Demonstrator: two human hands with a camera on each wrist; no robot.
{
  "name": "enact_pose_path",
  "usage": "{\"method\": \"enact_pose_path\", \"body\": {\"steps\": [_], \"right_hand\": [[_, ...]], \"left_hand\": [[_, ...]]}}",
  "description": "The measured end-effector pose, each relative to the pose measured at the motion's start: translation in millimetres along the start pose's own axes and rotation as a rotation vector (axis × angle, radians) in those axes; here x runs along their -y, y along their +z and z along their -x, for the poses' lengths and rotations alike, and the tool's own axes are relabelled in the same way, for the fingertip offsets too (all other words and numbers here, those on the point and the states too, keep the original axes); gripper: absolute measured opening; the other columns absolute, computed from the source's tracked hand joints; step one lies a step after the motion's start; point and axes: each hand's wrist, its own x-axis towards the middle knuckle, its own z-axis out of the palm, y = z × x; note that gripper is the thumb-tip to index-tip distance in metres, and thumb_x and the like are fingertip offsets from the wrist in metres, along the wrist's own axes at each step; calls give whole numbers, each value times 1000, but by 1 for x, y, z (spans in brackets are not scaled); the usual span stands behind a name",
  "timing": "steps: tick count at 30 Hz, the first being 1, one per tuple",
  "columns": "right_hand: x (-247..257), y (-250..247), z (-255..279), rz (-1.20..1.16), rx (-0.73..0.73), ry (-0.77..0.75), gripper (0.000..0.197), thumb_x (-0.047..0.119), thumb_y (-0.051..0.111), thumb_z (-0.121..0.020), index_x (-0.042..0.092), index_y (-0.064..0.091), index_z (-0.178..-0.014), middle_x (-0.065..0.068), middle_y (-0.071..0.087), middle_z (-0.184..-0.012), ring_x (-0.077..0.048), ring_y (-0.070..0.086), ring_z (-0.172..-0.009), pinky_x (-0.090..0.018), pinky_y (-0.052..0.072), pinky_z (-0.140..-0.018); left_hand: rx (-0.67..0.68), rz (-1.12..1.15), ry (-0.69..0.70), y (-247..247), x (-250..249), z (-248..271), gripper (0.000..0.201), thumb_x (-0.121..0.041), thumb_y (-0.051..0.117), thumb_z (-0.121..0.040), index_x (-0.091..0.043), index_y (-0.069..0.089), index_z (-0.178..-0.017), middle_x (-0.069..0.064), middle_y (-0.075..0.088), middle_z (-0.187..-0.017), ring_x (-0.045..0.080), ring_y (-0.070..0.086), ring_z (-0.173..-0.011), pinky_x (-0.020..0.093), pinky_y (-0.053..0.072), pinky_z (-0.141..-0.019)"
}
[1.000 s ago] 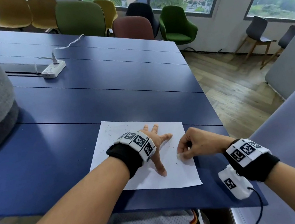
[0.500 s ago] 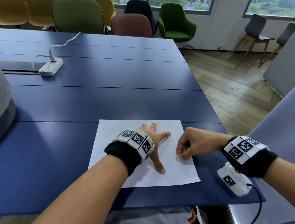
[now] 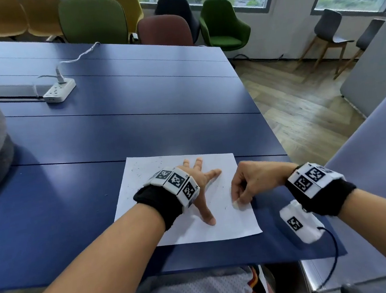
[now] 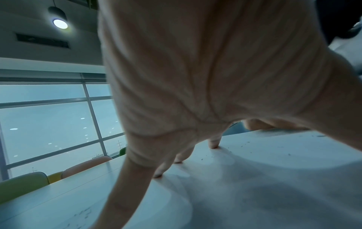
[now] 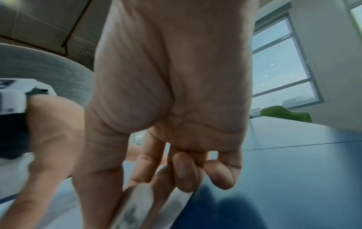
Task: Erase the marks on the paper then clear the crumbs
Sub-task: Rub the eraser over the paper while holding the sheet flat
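Head view shows the paper (image 3: 223, 225) at lower centre, pinned by the splayed left hand (image 3: 200, 186) while the right hand (image 3: 252, 183) pinches an eraser (image 3: 236, 204) at its right edge. Rubbing so near that edge could crumple the sheet. No writing is legible.

White paper (image 3: 192, 229), navy table (image 3: 135, 119)
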Motion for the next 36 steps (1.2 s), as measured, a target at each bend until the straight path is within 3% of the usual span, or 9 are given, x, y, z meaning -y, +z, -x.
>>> {"method": "enact_pose_path", "body": {"steps": [3,8,12,13,17,23,28,31,36], "right_hand": [[-6,-9,-8,-35,-205,14,4,15,79,-76,13,77,-78,5,70,-68,-1,55,-57,-18,45,-62],[-3,-4,-3,46,14,-7,9,8,75,-75,10,77,-84,-9,75,-82,-7,60,-66,-19,48,-67],[-12,-14,-13,-40,-275,-3,8,20,80,-77,12,77,-78,4,69,-67,-1,53,-55,-16,43,-59],[-14,-13,-12,-52,-275,-4,9,20,79,-78,12,77,-78,4,67,-66,0,51,-53,-14,42,-57],[-8,-10,-7,17,24,-9,6,12,77,-76,13,77,-82,-3,73,-76,-7,59,-65,-21,48,-69],[-15,-23,-24,-58,-323,22,9,21,80,-77,13,76,-76,9,64,-61,2,49,-49,-10,38,-50],[-6,-15,-17,-12,-62,-11,7,11,77,-77,13,77,-83,7,70,-71,-1,58,-61,-15,48,-65],[-10,-21,-25,-6,-235,0,4,15,79,-76,17,76,-78,10,67,-66,3,54,-55,-15,44,-61],[-4,-27,-31,-3,-455,-31,15,29,78,-78,17,73,-73,3,71,-72,-3,58,-60,-17,47,-61]], "left_hand": [[2,6,7,0,0,-1,136,-70,83,-56,-52,-12,-151,3,-22,-164,35,-13,-151,59,17,-116],[14,13,-3,0,2,-4,138,-70,84,-53,-53,-13,-150,3,-24,-163,34,-15,-150,61,15,-117],[18,15,9,0,1,-2,136,-68,84,-57,-51,-14,-151,4,-25,-163,35,-16,-150,60,14,-116],[21,17,11,0,1,-2,137,-67,84,-57,-51,-14,-151,4,-26,-163,35,-17,-150,61,15,-116],[14,16,-2,2,2,-6,142,-69,85,-53,-47,-14,-153,2,-24,-163,36,-16,-150,63,18,-116],[-17,5,-2,4,2,-4,147,-66,85,-57,-27,-17,-156,1,-21,-164,34,-15,-150,56,15,-118],[-9,-12,-9,3,2,-5,148,-69,83,-57,-24,-18,-156,2,-23,-164,33,-16,-150,55,13,-119],[-30,0,1,4,2,-3,147,-67,83,-58,-21,-16,-156,1,-21,-164,32,-15,-151,53,14,-119],[-74,57,7,8,4,-1,149,-64,86,-57,-17,-14,-157,-1,-17,-165,28,-14,-151,51,17,-120]]}}
